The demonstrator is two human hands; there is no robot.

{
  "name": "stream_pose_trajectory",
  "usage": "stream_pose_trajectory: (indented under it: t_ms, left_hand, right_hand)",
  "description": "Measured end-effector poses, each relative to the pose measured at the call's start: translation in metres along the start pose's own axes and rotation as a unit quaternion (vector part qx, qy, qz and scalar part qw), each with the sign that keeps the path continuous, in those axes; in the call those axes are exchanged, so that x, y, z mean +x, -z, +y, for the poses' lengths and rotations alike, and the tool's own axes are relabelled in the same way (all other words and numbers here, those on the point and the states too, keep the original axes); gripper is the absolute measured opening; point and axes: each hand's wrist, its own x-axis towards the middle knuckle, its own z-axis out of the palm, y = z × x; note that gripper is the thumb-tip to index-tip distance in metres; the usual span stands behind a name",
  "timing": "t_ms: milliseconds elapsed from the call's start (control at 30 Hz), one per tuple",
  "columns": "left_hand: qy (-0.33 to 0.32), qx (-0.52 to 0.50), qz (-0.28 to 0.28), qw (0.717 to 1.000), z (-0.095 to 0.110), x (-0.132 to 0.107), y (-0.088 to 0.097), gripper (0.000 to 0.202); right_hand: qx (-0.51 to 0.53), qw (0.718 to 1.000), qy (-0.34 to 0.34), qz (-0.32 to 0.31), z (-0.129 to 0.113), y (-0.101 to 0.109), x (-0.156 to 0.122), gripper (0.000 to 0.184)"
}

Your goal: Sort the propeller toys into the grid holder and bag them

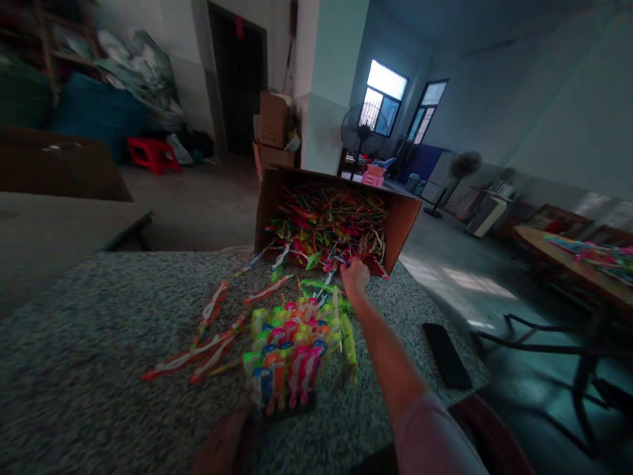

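Note:
My right hand (355, 275) reaches out to the mouth of a tipped cardboard box (401, 224) full of colourful plastic strips (329, 221). Its fingers are curled around something small among the strips; what it holds is too small to name. Below it lies a bundle of bright packaged pieces (291, 349) on the speckled table (99, 343). My left hand (225, 445) rests at the table's near edge by the bundle's end. Its fingers are dark and unclear.
Loose red and white strips (208, 349) lie to the left of the bundle. A black phone (446, 355) lies on the table's right side. Standing fans (459, 175), stacked boxes (274, 132), a red stool (151, 155) and another table (568, 254) stand beyond.

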Motion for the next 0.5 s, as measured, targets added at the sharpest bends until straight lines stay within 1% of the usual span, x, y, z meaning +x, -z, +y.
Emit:
stream_pose_trajectory:
  t_ms: [67, 100, 133, 167, 200, 233, 267, 300, 333, 367, 400, 433, 500]
  left_hand:
    - [0.012, -0.016, 0.004, 1.000, 0.013, 0.008, 0.007, 0.031]
    - [0.019, -0.020, 0.006, 1.000, 0.019, 0.012, 0.010, 0.036]
    - [0.023, -0.022, 0.006, 0.999, 0.025, 0.016, 0.013, 0.038]
    - [0.022, -0.022, 0.005, 1.000, 0.030, 0.018, 0.014, 0.039]
    - [0.018, -0.021, 0.002, 1.000, 0.033, 0.021, 0.015, 0.038]
    - [0.015, -0.020, 0.001, 1.000, 0.035, 0.022, 0.015, 0.037]
    - [0.014, -0.020, -0.001, 1.000, 0.036, 0.024, 0.015, 0.035]
    - [0.017, -0.021, -0.004, 1.000, 0.037, 0.025, 0.015, 0.034]
    - [0.025, -0.023, -0.009, 0.999, 0.038, 0.026, 0.015, 0.033]
    - [0.038, -0.026, -0.018, 0.999, 0.038, 0.027, 0.015, 0.032]
    - [0.053, -0.031, -0.029, 0.998, 0.038, 0.029, 0.016, 0.031]
    - [0.067, -0.037, -0.042, 0.996, 0.038, 0.030, 0.017, 0.031]
    - [0.082, -0.053, -0.061, 0.993, 0.039, 0.033, 0.018, 0.032]
  right_hand:
    - [-0.011, 0.999, 0.017, 0.045, 0.028, 0.044, 0.005, 0.026]
    - [-0.012, 0.993, 0.062, 0.101, 0.045, 0.068, 0.006, 0.026]
    - [-0.019, 0.985, 0.098, 0.144, 0.061, 0.091, 0.006, 0.024]
    - [-0.030, 0.980, 0.132, 0.143, 0.076, 0.112, 0.003, 0.022]
    - [-0.039, 0.980, 0.161, 0.109, 0.089, 0.129, -0.002, 0.020]
    - [-0.047, 0.980, 0.189, 0.049, 0.099, 0.140, -0.010, 0.018]
    - [-0.058, 0.974, 0.216, -0.022, 0.105, 0.145, -0.021, 0.017]
    - [-0.070, 0.964, 0.238, -0.096, 0.107, 0.143, -0.034, 0.017]
    - [-0.084, 0.949, 0.256, -0.163, 0.106, 0.136, -0.048, 0.015]
    - [-0.099, 0.934, 0.268, -0.216, 0.101, 0.123, -0.062, 0.013]
    - [-0.112, 0.921, 0.271, -0.256, 0.094, 0.108, -0.076, 0.011]
    - [-0.116, 0.915, 0.269, -0.277, 0.086, 0.092, -0.088, 0.007]
    - [-0.112, 0.915, 0.261, -0.286, 0.071, 0.063, -0.108, 0.004]
